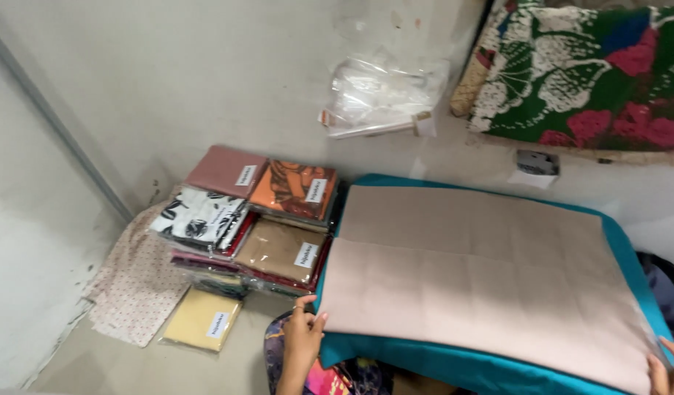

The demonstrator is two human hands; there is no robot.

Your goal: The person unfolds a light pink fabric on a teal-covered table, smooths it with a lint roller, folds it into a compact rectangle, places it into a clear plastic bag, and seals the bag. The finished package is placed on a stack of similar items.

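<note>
A large folded beige cloth (483,271) lies flat on a teal cloth-covered surface (432,362). My left hand (302,338) grips the beige cloth's near left corner, fingers pinched on its edge. At the bottom right, my right hand (668,371) holds the cloth's near right corner; only part of that hand shows. A colourful patterned garment (330,377) on my lap shows below the teal edge.
Stacks of packaged folded fabrics (249,219) sit on the floor to the left, with a yellow packet (201,320) and a dotted cloth (132,285) beside them. Clear plastic bags (381,95) lie by the wall. A green and red floral mat (578,73) is at top right.
</note>
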